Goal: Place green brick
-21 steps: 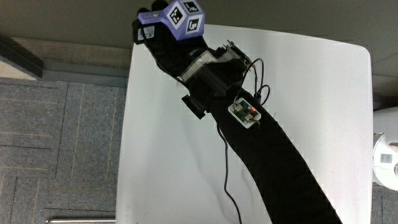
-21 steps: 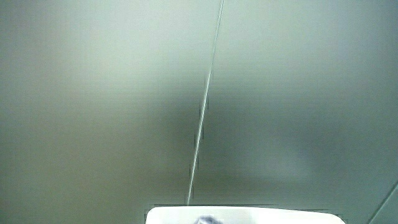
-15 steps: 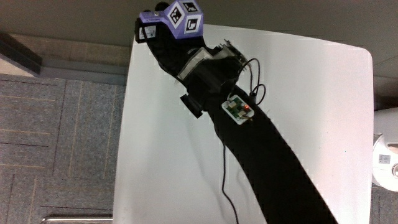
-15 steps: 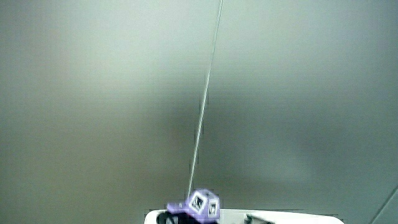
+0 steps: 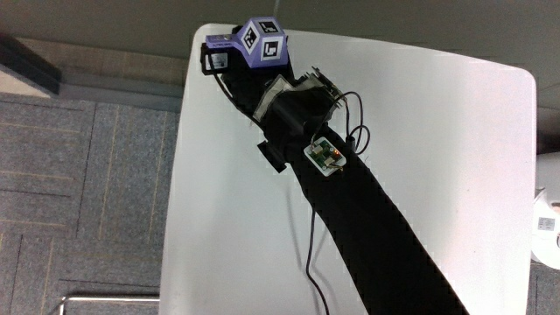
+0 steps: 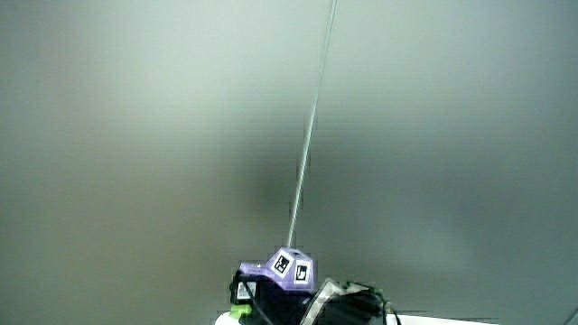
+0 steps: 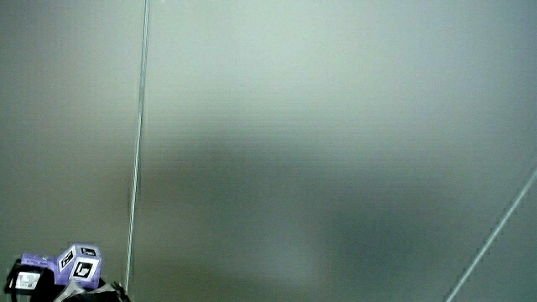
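The gloved hand (image 5: 229, 68) reaches over the corner of the white table (image 5: 437, 131) farthest from the person, its purple patterned cube (image 5: 262, 42) facing up. In the main view the hand covers whatever it holds. In a side view a small piece of the green brick (image 6: 239, 312) shows under the curled fingers of the hand (image 6: 271, 302), close above the table's edge. Another side view shows only the cube (image 7: 77, 263) low against a pale wall.
A small circuit board (image 5: 322, 157) and a thin black cable (image 5: 312, 254) ride on the forearm. A white object (image 5: 547, 229) stands off the table beside its edge. Grey carpet (image 5: 87, 175) lies below the table's other edge.
The hand has come in from just off the table's corner to over the corner. In a side view the cube and hand now show, with the green brick under the fingers.
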{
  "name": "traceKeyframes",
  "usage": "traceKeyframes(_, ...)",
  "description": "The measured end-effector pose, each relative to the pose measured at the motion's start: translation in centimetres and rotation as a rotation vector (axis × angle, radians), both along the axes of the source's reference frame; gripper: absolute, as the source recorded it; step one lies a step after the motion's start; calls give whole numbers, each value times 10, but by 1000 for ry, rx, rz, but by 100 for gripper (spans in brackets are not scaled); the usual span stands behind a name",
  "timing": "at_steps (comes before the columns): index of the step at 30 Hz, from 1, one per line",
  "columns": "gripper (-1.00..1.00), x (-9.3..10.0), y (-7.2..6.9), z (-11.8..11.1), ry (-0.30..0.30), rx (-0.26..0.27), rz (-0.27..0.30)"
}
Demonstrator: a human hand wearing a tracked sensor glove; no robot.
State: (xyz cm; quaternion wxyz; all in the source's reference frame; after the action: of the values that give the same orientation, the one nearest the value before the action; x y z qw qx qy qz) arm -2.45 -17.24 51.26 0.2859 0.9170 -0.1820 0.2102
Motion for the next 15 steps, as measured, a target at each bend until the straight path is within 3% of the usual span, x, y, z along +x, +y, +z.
traceKeyframes(2,0,0,0,3,0,-21,-1)
traceKeyframes(15,-65,6,9,14,-9,-43,-4)
